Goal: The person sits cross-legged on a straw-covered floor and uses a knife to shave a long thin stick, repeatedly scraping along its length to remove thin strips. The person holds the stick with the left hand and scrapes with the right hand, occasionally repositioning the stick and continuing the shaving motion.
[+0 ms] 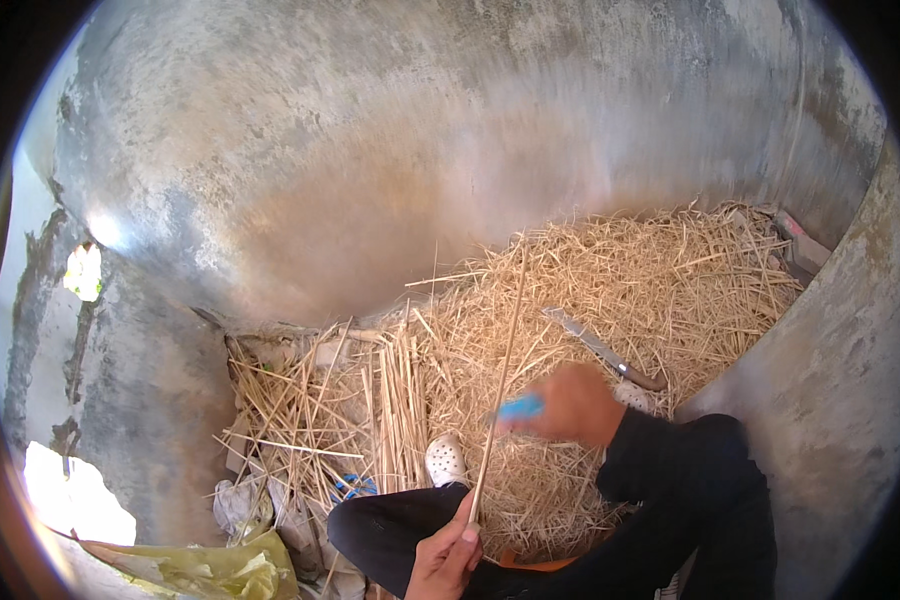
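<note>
Bamboo strip (500, 370) gripped at its base by left hand (448, 555); blurred right hand (570, 403) grips blue-handled tool (520, 407) against it, above straw heap (590, 300).

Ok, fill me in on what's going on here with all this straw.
A person sits on a heap of dry yellow straw against a grey concrete wall. The left hand pinches the lower end of a long thin pale stick, held nearly upright. The right hand, blurred, holds a small blue-handled tool against it. A long knife lies on the straw.

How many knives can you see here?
2: a long knife lies on the straw, and a blue-handled one is in the right hand. Straw may hide others.
</note>
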Motion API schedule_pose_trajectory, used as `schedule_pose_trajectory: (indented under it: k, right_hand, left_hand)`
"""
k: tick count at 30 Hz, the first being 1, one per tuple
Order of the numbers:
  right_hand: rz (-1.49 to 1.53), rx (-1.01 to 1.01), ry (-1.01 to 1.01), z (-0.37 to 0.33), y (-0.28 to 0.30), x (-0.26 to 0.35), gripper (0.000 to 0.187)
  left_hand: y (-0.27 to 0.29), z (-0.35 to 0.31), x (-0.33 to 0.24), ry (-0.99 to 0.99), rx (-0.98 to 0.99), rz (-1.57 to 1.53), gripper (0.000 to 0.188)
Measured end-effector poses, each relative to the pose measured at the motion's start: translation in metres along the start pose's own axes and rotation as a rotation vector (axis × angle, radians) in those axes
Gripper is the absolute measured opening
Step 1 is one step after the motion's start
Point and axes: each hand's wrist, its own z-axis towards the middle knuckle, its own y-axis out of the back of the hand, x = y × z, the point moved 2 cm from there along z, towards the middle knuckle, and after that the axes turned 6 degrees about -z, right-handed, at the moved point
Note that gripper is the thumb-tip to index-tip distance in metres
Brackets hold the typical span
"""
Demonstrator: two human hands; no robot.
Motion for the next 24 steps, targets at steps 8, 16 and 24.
schedule_pose_trajectory:
  k: [8, 16, 24]
  right_hand:
    - [-0.033, -0.020, 0.141, -0.013, -0.010, 0.023, 0.087]
    - [-0.069, 0.063, -0.150, 0.021, -0.003, -0.021, 0.080]
    - [-0.099, -0.026, -0.312, 0.029, 0.016, -0.044, 0.090]
  left_hand:
    - [-0.001, 0.006, -0.004, -0.057, 0.023, 0.016, 0.051]
    - [0.002, 0.004, -0.010, -0.008, 0.036, 0.059, 0.047]
    - [0.000, 0.006, -0.001, -0.082, 0.054, 0.092, 0.042]
